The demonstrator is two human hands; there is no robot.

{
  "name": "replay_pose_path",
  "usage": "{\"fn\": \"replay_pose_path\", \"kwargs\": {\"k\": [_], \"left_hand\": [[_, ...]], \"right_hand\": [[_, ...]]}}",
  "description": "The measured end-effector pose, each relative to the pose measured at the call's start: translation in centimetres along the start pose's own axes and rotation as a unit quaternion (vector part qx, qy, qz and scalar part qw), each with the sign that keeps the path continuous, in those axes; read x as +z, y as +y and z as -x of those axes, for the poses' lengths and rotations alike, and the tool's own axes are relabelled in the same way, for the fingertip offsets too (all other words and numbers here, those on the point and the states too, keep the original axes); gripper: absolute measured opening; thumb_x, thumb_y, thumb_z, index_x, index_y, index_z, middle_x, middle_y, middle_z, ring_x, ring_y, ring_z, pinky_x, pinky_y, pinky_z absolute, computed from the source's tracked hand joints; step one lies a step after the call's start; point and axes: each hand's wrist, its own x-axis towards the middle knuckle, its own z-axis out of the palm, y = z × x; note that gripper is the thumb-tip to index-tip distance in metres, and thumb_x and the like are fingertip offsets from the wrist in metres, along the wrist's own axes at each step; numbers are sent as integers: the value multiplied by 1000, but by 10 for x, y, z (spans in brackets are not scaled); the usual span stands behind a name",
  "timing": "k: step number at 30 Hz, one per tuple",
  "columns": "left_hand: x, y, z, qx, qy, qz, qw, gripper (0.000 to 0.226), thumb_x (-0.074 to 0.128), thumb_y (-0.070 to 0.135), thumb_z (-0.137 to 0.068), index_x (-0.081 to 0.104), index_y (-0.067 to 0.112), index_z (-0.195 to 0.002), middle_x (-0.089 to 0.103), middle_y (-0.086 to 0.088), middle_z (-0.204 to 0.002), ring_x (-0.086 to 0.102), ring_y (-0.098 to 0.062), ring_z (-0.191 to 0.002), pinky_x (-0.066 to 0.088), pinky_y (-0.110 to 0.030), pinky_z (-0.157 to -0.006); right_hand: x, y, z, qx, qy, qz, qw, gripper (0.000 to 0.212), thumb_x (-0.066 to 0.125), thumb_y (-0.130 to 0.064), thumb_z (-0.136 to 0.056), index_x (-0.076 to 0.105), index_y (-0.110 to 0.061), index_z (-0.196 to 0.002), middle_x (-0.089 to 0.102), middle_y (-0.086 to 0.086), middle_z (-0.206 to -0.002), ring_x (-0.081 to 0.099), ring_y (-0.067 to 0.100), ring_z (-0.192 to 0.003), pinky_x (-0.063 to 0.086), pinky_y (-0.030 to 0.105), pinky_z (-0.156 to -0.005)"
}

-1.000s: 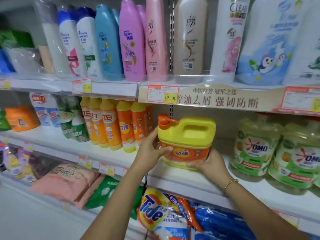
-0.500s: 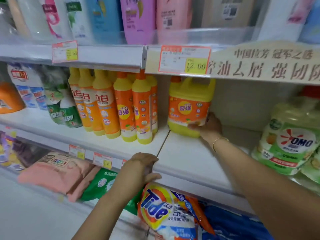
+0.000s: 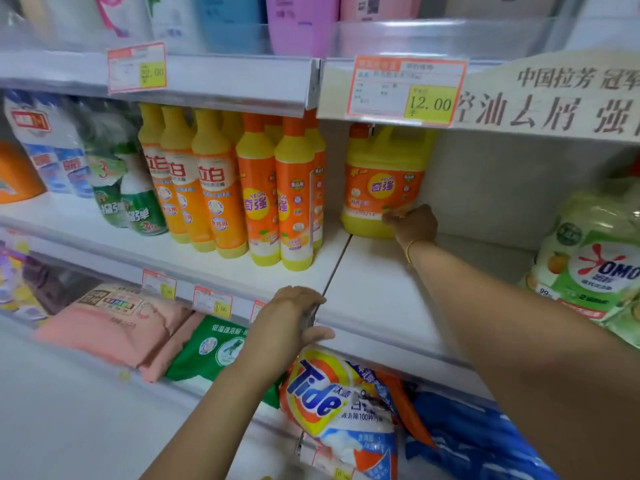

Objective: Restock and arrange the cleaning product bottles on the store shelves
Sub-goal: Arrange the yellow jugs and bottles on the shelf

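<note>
I read the upright yellow jug (image 3: 384, 181) at the back of the shelf (image 3: 374, 292), touching and just left of my right hand (image 3: 414, 226), whose fingers (image 3: 393, 216) meet its lower corner, pinch unconfirmed, while my left hand (image 3: 289, 318) clamps the shelf lip.

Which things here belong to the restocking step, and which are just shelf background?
Job: yellow jug; right hand holding its lower corner; left hand gripping the shelf edge.
Background: orange bottles; OMO jug; Tide bag; pink pack; price tag.
</note>
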Motion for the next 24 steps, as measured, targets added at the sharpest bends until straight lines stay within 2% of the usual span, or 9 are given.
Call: {"fn": "replay_pose_path", "kwargs": {"k": [5, 7, 9, 11, 13, 16, 19, 22, 24], "left_hand": [[-5, 0, 17, -2, 6, 33, 999, 54, 75, 30, -80, 59, 11, -128, 55, -7, -137, 40, -24, -136, 12, -19, -112], [-17, 0, 38, -33, 60, 72, 995, 49, 75, 25, -81, 61, 10, -125, 57, -7, -135, 42, -22, -136, 24, -27, -114], [-33, -3, 69, -66, 125, 92, 986, 27, 74, 34, -81, 69, 15, -100, 70, -1, -104, 62, -14, -104, 47, -30, -92], [-51, -7, 109, -105, 157, 87, 978, 37, 65, 48, -82, 56, 16, -65, 57, 5, -64, 54, -6, -64, 48, -36, -65], [-67, -15, 153, -155, 162, 71, 972, 50, 60, 49, -84, 42, 14, -55, 42, 4, -54, 39, -4, -54, 40, -38, -58], [-84, -29, 221, -245, 188, 53, 950, 48, 63, 43, -86, 48, 8, -56, 45, -6, -49, 38, -7, -48, 35, -28, -53], [-87, -55, 285, -374, 177, 26, 910, 26, 69, 32, -86, 62, 12, -70, 62, 2, -64, 57, -7, -63, 35, -15, -55], [-72, -85, 340, -503, 137, 14, 853, 19, 71, 27, -84, 69, 11, -93, 71, -5, -92, 65, -24, -94, 37, -25, -69], [-54, -96, 360, -533, 99, 32, 840, 26, 72, 25, -83, 69, 8, -102, 70, -8, -100, 64, -27, -100, 38, -26, -73]], "right_hand": [[-13, -11, 15, -35, -69, 63, 995, 49, 70, -35, -83, 59, -5, -121, 61, 14, -127, 57, 29, -118, 45, 34, -94], [-21, -18, 32, -71, -106, 78, 989, 38, 69, -31, -83, 66, -9, -114, 66, 12, -119, 62, 30, -109, 49, 35, -93], [-30, -28, 61, -115, -151, 82, 978, 31, 70, -30, -83, 68, -7, -104, 69, 13, -104, 65, 29, -93, 52, 37, -86], [-42, -38, 106, -158, -209, 85, 961, 30, 70, -32, -84, 67, -3, -89, 64, 12, -80, 58, 22, -71, 47, 30, -68], [-52, -44, 159, -191, -275, 90, 938, 34, 71, -33, -83, 62, -1, -75, 58, 7, -63, 50, 16, -57, 39, 27, -57], [-54, -43, 245, -239, -377, 85, 891, 31, 72, -37, -81, 62, -11, -68, 58, -3, -58, 52, 8, -51, 37, 24, -54], [-25, -20, 324, -219, -480, 89, 845, 28, 71, -36, -83, 65, -11, -74, 63, -1, -64, 55, 7, -51, 39, 16, -48], [22, 17, 389, -131, -589, 132, 786, 17, 63, -28, -89, 61, -15, -78, 61, 5, -80, 53, 13, -63, 44, 19, -58], [51, 43, 424, -70, -615, 176, 766, 24, 62, -30, -89, 52, -19, -70, 56, 3, -77, 49, 11, -60, 43, 15, -53]]}}
